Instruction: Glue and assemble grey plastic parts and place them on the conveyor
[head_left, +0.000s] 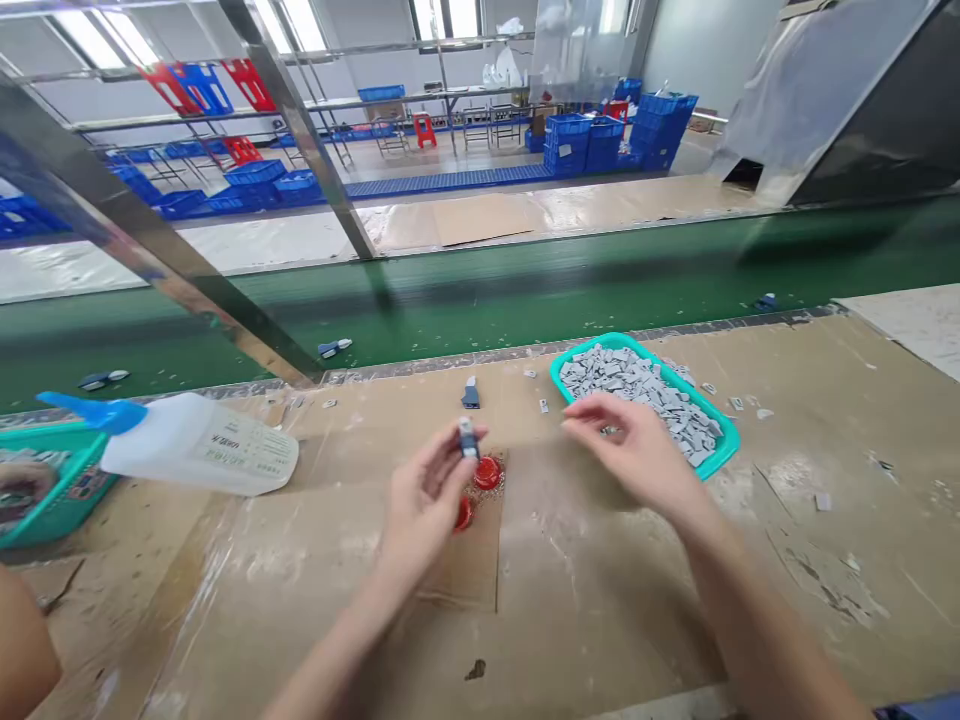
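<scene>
My left hand (427, 495) pinches a small grey and blue part (467, 437) upright between thumb and fingers, just above two red caps (487, 472) on a cardboard patch. My right hand (626, 445) hovers with fingers loosely curled beside a teal tray (721, 456) heaped with several small grey pieces (645, 390). Whether the right fingers hold a piece I cannot make out. Another grey and blue part (471, 393) stands on the bench beyond my left hand.
A white squeeze bottle with a blue nozzle (199, 443) lies on its side at left, near a teal basket (56, 490). A green conveyor belt (525, 290) runs behind the bench, carrying small parts (334, 347). A slanted metal post (150, 250) crosses the left. Blue crates (622, 135) stand far back.
</scene>
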